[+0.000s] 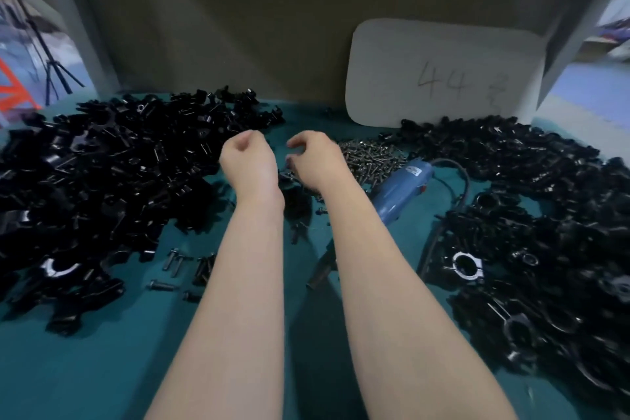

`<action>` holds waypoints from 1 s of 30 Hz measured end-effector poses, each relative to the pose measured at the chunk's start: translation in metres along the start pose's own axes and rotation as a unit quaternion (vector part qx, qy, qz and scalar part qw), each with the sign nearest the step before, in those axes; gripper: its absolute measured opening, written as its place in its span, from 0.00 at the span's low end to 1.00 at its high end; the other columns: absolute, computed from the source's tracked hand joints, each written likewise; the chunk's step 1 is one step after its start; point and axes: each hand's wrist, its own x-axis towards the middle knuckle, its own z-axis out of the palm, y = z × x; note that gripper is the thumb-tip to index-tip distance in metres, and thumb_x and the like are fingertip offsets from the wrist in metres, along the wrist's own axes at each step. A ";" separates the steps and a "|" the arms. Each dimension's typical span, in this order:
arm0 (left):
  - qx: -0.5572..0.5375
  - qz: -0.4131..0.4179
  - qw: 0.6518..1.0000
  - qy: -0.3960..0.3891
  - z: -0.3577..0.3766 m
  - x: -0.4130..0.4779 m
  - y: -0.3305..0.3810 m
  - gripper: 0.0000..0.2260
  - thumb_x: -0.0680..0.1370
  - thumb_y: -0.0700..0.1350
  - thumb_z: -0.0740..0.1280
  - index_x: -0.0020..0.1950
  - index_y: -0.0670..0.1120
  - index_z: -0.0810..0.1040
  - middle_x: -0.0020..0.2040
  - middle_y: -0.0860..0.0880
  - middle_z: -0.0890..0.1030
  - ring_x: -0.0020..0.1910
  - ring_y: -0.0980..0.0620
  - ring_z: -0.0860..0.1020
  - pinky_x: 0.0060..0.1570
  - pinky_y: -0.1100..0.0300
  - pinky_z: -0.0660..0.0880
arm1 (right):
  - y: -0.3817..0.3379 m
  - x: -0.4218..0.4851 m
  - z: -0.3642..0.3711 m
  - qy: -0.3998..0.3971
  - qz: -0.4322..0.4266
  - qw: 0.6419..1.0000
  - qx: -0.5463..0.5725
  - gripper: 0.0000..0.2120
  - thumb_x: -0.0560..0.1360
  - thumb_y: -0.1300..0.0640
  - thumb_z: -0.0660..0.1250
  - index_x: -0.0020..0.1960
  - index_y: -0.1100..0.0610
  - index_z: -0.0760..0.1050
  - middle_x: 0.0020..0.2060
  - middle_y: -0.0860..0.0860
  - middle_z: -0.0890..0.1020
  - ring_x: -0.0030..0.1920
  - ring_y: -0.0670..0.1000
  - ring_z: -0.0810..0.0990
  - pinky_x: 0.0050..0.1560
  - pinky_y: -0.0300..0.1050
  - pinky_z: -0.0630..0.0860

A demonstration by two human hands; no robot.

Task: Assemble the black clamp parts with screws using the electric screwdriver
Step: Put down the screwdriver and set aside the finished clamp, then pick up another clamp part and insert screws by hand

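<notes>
Curled fingers on left hand [247,160] and right hand [317,162]; cannot tell whether holding anything. Parts [102,174] at 9 and 3 o'clock, screws [371,157] at 2, screwdriver [399,191] beside. Could scatter screws or snag cord [466,186] reaching over.

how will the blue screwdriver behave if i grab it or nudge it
The blue electric screwdriver looks rigid and round-bodied, so a push may roll it. Its black cord curves past the clamp parts, so lifting will likely tug and may drag some.
</notes>
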 end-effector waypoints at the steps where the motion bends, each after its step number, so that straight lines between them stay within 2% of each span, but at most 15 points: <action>1: -0.011 -0.001 1.000 0.012 -0.001 -0.001 0.000 0.07 0.80 0.40 0.60 0.56 0.46 0.76 0.41 0.56 0.73 0.37 0.62 0.70 0.29 0.70 0.66 | -0.001 -0.001 0.003 -0.046 -0.017 0.998 -0.038 0.15 0.77 0.61 0.63 0.63 0.54 0.75 0.58 0.54 0.79 0.50 0.52 0.75 0.48 0.40 0.69; 3: -0.032 0.006 0.999 0.031 -0.004 -0.001 0.001 0.08 0.80 0.40 0.60 0.56 0.46 0.76 0.43 0.55 0.75 0.38 0.60 0.71 0.34 0.69 0.66 | -0.008 -0.007 0.015 -0.145 -0.045 0.982 -0.110 0.16 0.76 0.62 0.61 0.63 0.55 0.74 0.58 0.56 0.79 0.47 0.51 0.72 0.43 0.40 0.69; 5: -0.041 0.015 0.998 0.047 -0.008 0.001 0.002 0.10 0.80 0.40 0.59 0.58 0.44 0.77 0.47 0.52 0.75 0.41 0.56 0.71 0.40 0.66 0.69 | -0.012 -0.013 0.029 -0.195 -0.045 0.968 -0.149 0.15 0.77 0.62 0.59 0.63 0.56 0.71 0.60 0.57 0.77 0.49 0.54 0.74 0.45 0.43 0.71; 7: -0.043 0.015 0.997 0.060 -0.012 0.002 0.003 0.10 0.80 0.40 0.59 0.58 0.44 0.77 0.45 0.53 0.75 0.40 0.56 0.72 0.38 0.68 0.68 | -0.010 -0.018 0.037 -0.162 -0.033 0.980 -0.110 0.11 0.77 0.61 0.58 0.57 0.52 0.70 0.59 0.57 0.77 0.56 0.57 0.75 0.50 0.47 0.71; 9: -0.048 0.007 0.997 0.066 -0.015 0.003 0.003 0.09 0.80 0.40 0.60 0.57 0.45 0.76 0.42 0.55 0.74 0.37 0.59 0.71 0.32 0.70 0.66 | -0.009 -0.020 0.038 -0.110 -0.030 0.989 -0.091 0.08 0.77 0.61 0.59 0.53 0.51 0.69 0.57 0.58 0.77 0.56 0.58 0.74 0.46 0.44 0.67; 11: -0.051 0.005 0.996 0.067 -0.016 0.004 0.002 0.09 0.80 0.40 0.59 0.58 0.45 0.76 0.44 0.54 0.75 0.39 0.58 0.71 0.33 0.70 0.66 | -0.009 -0.019 0.034 -0.115 -0.020 0.990 -0.083 0.16 0.77 0.61 0.61 0.64 0.53 0.69 0.60 0.57 0.76 0.59 0.57 0.74 0.49 0.42 0.67; 14: -0.050 0.004 0.996 0.071 -0.016 0.004 0.002 0.11 0.80 0.40 0.59 0.59 0.45 0.76 0.49 0.51 0.75 0.43 0.55 0.70 0.36 0.67 0.67 | -0.011 -0.018 0.017 -0.167 -0.003 0.979 -0.118 0.31 0.76 0.62 0.63 0.76 0.51 0.57 0.68 0.57 0.70 0.65 0.57 0.71 0.60 0.46 0.69; 15: -0.049 0.005 0.996 0.072 -0.015 0.003 0.002 0.11 0.80 0.40 0.59 0.59 0.44 0.76 0.48 0.51 0.74 0.42 0.56 0.70 0.35 0.67 0.66 | -0.011 -0.018 0.013 -0.174 -0.001 0.973 -0.150 0.31 0.76 0.62 0.63 0.76 0.52 0.57 0.68 0.58 0.70 0.65 0.58 0.71 0.60 0.46 0.69; 17: -0.046 0.004 0.997 0.064 -0.012 0.001 0.001 0.11 0.80 0.39 0.59 0.60 0.44 0.76 0.43 0.53 0.73 0.38 0.58 0.69 0.33 0.68 0.64 | -0.008 -0.017 0.009 -0.178 0.002 0.963 -0.201 0.24 0.76 0.61 0.64 0.71 0.56 0.66 0.65 0.57 0.73 0.62 0.57 0.74 0.56 0.44 0.71; 20: -0.009 0.015 0.999 0.034 -0.007 -0.004 0.000 0.11 0.80 0.40 0.60 0.61 0.43 0.76 0.42 0.55 0.73 0.38 0.61 0.70 0.32 0.70 0.63 | -0.001 -0.018 0.007 -0.121 0.007 0.980 -0.160 0.15 0.77 0.58 0.66 0.63 0.58 0.75 0.60 0.56 0.77 0.56 0.56 0.78 0.49 0.41 0.72; 23: 0.083 0.043 0.994 -0.058 0.000 -0.010 -0.001 0.14 0.80 0.40 0.62 0.65 0.45 0.75 0.55 0.51 0.78 0.45 0.59 0.73 0.40 0.68 0.67 | 0.006 -0.015 -0.011 0.001 0.018 0.999 0.035 0.12 0.77 0.53 0.66 0.58 0.57 0.78 0.55 0.56 0.81 0.52 0.56 0.80 0.53 0.43 0.75; 25: 0.165 0.052 0.971 -0.166 0.010 -0.018 -0.005 0.17 0.80 0.40 0.63 0.69 0.49 0.72 0.61 0.47 0.78 0.48 0.55 0.75 0.46 0.65 0.70 | 0.012 -0.013 -0.030 0.075 0.036 0.986 0.145 0.14 0.76 0.49 0.67 0.51 0.60 0.79 0.48 0.58 0.83 0.49 0.59 0.81 0.56 0.53 0.77; 27: 0.197 0.044 0.947 -0.249 0.025 -0.026 -0.010 0.19 0.80 0.42 0.63 0.71 0.52 0.71 0.61 0.43 0.78 0.53 0.49 0.78 0.52 0.58 0.75 | 0.021 -0.011 -0.049 0.127 0.060 0.973 0.185 0.16 0.74 0.45 0.68 0.39 0.58 0.76 0.38 0.56 0.82 0.48 0.60 0.82 0.54 0.56 0.78; 29: 0.217 0.066 0.940 -0.256 0.043 -0.033 -0.016 0.17 0.80 0.44 0.64 0.69 0.52 0.72 0.63 0.43 0.78 0.61 0.44 0.77 0.62 0.51 0.74 | 0.032 -0.009 -0.064 0.155 0.067 0.970 0.175 0.21 0.75 0.42 0.66 0.33 0.58 0.72 0.31 0.52 0.77 0.42 0.58 0.81 0.48 0.53 0.77; 30: 0.235 0.087 0.937 -0.244 0.051 -0.035 -0.020 0.16 0.80 0.44 0.64 0.68 0.52 0.72 0.63 0.43 0.77 0.62 0.44 0.76 0.63 0.49 0.74 | 0.038 -0.007 -0.069 0.160 0.068 0.970 0.167 0.22 0.76 0.42 0.64 0.33 0.59 0.72 0.30 0.52 0.76 0.40 0.56 0.79 0.45 0.51 0.75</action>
